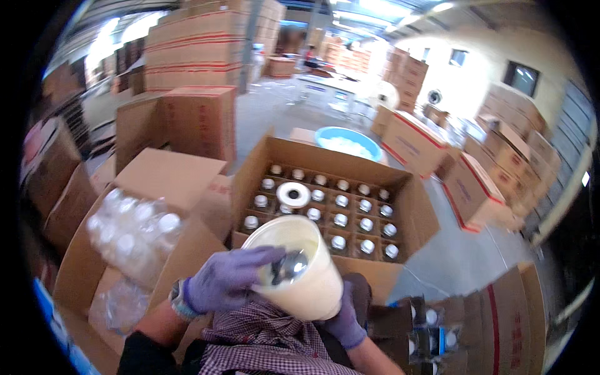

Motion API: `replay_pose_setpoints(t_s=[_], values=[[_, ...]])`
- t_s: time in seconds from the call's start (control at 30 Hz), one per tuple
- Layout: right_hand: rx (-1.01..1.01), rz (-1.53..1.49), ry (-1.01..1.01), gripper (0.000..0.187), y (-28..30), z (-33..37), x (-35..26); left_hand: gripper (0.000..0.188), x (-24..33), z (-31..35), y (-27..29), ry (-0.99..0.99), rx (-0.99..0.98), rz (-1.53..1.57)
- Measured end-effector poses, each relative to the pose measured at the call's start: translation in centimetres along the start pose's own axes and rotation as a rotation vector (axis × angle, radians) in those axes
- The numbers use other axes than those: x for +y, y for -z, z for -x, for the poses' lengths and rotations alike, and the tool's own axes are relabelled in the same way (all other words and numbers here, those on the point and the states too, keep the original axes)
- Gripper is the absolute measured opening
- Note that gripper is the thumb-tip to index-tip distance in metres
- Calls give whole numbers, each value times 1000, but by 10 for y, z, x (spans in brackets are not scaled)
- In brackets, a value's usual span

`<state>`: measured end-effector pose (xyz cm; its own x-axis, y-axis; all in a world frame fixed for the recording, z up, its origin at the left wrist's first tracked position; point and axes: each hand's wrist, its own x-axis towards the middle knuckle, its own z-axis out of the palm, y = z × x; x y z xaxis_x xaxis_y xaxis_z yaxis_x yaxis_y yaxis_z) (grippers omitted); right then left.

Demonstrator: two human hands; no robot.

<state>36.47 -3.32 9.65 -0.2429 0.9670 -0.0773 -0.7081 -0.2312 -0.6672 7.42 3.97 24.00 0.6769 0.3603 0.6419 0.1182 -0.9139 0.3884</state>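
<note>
Right hand (347, 317) holds the white bucket (322, 289) by its bottom edge; left hand's (226, 281) grip is unclear. Probably light, stiff: hold rim too.

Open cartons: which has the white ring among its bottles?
The middle carton, before the blue tub: the white ring sits among its silver-capped bottles. The left carton and lower-right carton show no ring.

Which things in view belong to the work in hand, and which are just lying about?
Work in hand, seemingly:
white tub, held by the right hand
shiny object inside, at the left hand
divided carton of capped bottles

Lying about, seemingly:
blue basin
stacked cartons, back left
</note>
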Motion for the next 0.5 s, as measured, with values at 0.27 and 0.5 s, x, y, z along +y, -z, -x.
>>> replay_pose_setpoints(t_s=[0.27, 0.5], values=[[380, 1157, 82, 63, 65, -7, 26, 52, -41, 9, -12, 99, 159, 16], [399, 1206, 687, 46, -7, -8, -40, 47, -39, -28, -89, 219, -481, -133]])
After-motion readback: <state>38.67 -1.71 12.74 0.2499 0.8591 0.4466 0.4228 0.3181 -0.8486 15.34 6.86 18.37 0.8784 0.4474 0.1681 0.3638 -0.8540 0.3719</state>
